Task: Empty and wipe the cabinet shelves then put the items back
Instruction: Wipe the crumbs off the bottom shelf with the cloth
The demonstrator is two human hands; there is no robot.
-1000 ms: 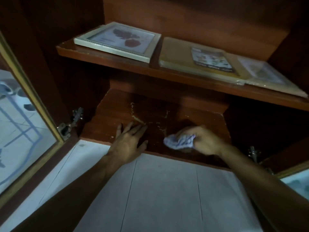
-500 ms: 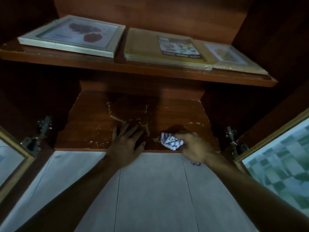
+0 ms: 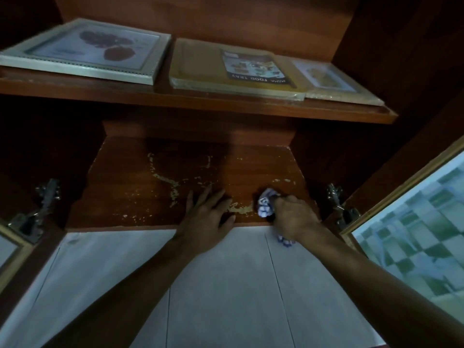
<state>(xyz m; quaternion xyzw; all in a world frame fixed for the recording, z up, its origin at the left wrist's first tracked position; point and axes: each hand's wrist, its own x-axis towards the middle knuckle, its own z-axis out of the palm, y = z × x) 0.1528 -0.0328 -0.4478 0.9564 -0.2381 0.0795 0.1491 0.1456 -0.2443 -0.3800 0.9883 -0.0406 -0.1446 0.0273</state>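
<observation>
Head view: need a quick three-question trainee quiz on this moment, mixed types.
1. True or false: the right hand grips a crumpled cloth at the front of the lower shelf.
2. The left hand is: A) flat on the lower shelf; B) holding the cloth; C) out of view.
3. Which item lies leftmost on the upper shelf?
Key: 1 true; 2 A; 3 the picture frame.

The right hand (image 3: pixel 293 217) covers most of the cloth (image 3: pixel 265 203). The right cabinet door (image 3: pixel 414 222) runs out of view rightward.
</observation>
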